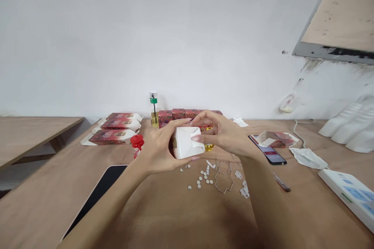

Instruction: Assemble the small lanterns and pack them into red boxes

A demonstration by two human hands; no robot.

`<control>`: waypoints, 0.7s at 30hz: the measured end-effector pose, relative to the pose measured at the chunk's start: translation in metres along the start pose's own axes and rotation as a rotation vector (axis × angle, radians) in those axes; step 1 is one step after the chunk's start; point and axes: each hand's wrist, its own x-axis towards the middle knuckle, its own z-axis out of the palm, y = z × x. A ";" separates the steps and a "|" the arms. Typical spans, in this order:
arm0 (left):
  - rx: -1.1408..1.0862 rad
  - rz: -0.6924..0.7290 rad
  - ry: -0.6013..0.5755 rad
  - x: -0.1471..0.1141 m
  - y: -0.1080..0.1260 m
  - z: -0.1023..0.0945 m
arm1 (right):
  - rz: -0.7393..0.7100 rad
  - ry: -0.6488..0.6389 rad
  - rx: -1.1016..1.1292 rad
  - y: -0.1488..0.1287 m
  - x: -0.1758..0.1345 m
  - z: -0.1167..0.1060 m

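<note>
Above the middle of the table, my left hand (159, 146) wraps round a small carton (184, 148) and holds it tilted. Its white flapped end faces me; a patterned side is mostly hidden by the fingers. My right hand (223, 134) is closed at that end, its thumb pressed on the white flap and its fingertips on the upper edge. Behind the hands stands a row of red patterned boxes (165, 118). A container with yellow liquid (209, 147) shows partly under my right hand. Beside my left wrist is a red-topped object (137, 141).
At left lie red cartons with white flaps (112, 137) and a dark tablet (97, 192). Small white discs (199, 182) and bent wire (224, 191) lie below the hands. A bottle (154, 114) stands behind; a phone (271, 155), cutter-like tool (282, 183) and power strip (347, 194) are right.
</note>
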 end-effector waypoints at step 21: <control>-0.238 0.192 0.550 0.007 -0.003 -0.010 | 0.102 0.017 -0.109 0.006 0.008 -0.002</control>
